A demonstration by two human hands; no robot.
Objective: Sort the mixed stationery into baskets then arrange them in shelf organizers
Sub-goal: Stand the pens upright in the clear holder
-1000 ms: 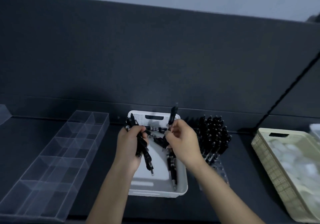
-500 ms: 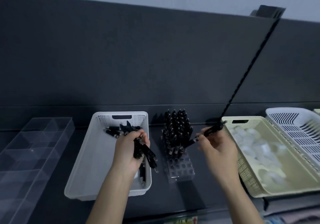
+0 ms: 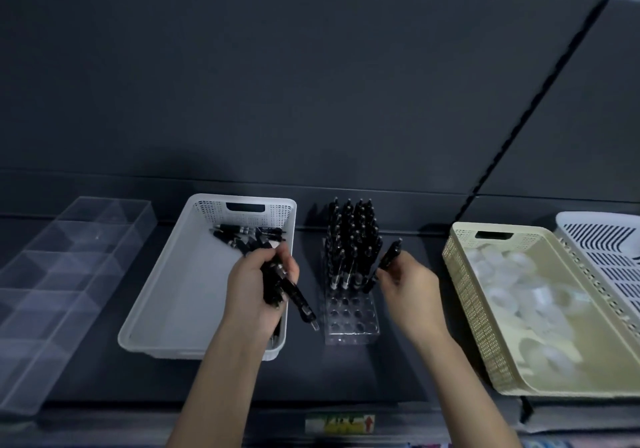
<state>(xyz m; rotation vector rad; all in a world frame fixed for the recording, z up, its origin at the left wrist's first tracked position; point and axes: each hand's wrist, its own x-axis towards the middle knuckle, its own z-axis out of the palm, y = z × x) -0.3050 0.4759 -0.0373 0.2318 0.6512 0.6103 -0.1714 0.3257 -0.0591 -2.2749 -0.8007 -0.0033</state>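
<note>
Rack (image 3: 349, 319) between white basket (image 3: 156, 295) and beige basket (image 3: 464, 295), narrow gaps, open shelf (image 3: 346, 371) along front edge, left hand (image 3: 256, 288) gripping pens (image 3: 287, 288) over white basket's right rim, right hand (image 3: 412, 288) pinching tilted pen (image 3: 389, 257)

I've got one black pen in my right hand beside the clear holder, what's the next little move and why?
Probably lower that pen into an empty hole in the front rows of the clear holder. The back rows already stand full, the right hand holds the pen just beside them, and the left hand grips a bundle of pens.
</note>
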